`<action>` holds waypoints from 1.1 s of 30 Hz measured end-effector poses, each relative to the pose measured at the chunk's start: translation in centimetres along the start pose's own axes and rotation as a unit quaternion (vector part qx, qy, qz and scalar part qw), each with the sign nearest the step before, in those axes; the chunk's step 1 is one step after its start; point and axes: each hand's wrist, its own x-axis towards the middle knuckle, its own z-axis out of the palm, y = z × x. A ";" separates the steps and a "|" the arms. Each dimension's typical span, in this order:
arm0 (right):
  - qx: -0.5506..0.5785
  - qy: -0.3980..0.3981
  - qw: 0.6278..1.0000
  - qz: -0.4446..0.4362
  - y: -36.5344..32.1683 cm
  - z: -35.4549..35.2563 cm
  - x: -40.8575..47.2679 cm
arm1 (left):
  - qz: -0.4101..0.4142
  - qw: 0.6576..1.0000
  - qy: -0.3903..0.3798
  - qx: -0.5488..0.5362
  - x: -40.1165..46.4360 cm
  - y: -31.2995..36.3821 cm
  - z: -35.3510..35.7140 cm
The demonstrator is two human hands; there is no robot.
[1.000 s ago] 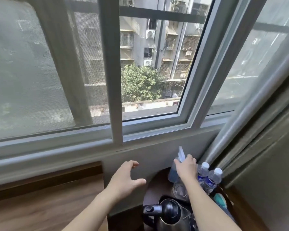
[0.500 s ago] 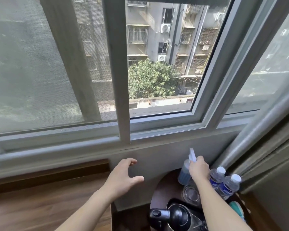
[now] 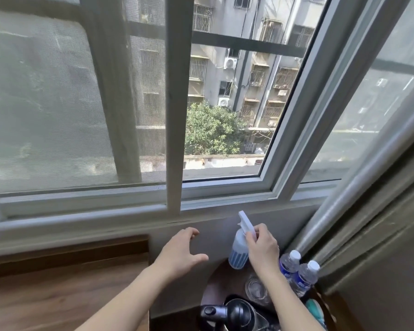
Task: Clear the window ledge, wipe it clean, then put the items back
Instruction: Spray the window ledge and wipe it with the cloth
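You are looking down at a wide window [image 3: 225,115] whose grey ledge [image 3: 81,225] is running across the view below the frame. A wooden desk [image 3: 58,295] is sitting under it on the left, and a grey curtain [image 3: 368,223] is hanging on the right. Low on the right, a small round dark table [image 3: 215,285] is carrying a black kettle [image 3: 234,315], a clear glass [image 3: 255,286] and two water bottles [image 3: 296,273] standing side by side near the curtain. Your right hand [image 3: 263,247] is holding a spray bottle [image 3: 238,247] up just below the ledge, fingers wrapping its white trigger head, its blue base hanging above the round table. Your left hand [image 3: 179,253] is hovering beside it, fingers spread and relaxed, holding nothing.
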 end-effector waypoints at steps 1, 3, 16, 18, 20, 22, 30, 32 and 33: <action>0.008 0.004 1.000 -0.017 -1.2 -0.8 -0.7 | 0.002 1.000 -0.005 -0.007 -0.2 0.5 0.0; 0.021 0.001 0.999 -0.048 -3.8 -2.3 -2.1 | 0.008 1.000 -0.013 -0.022 -0.8 1.6 -0.1; 0.167 -0.076 0.967 -0.177 -22.3 -4.4 -14.0 | 0.055 0.987 0.117 -0.091 -9.0 -1.7 -9.6; 0.184 -0.111 0.956 -0.200 -24.6 -3.1 -15.8 | 0.050 0.986 0.126 -0.098 -11.0 -3.6 -12.2; 0.198 -0.155 0.944 -0.211 -26.7 -1.3 -17.7 | 0.056 0.986 0.112 -0.107 -13.1 -5.7 -15.0; 0.219 -0.205 0.933 -0.198 -28.9 0.8 -19.8 | 0.075 0.988 0.083 -0.108 -15.4 -7.8 -17.8; 0.320 -0.306 0.882 -0.162 -37.8 8.2 -28.5 | 0.055 0.996 0.017 -0.070 -24.4 -16.4 -25.9; 0.325 -0.306 0.882 -0.152 -39.1 9.9 -30.9 | 0.033 0.997 0.007 -0.075 -26.4 -18.8 -27.3; 0.328 -0.307 0.882 -0.146 -39.7 10.8 -32.0 | 0.028 0.997 -0.007 -0.078 -27.2 -20.3 -28.0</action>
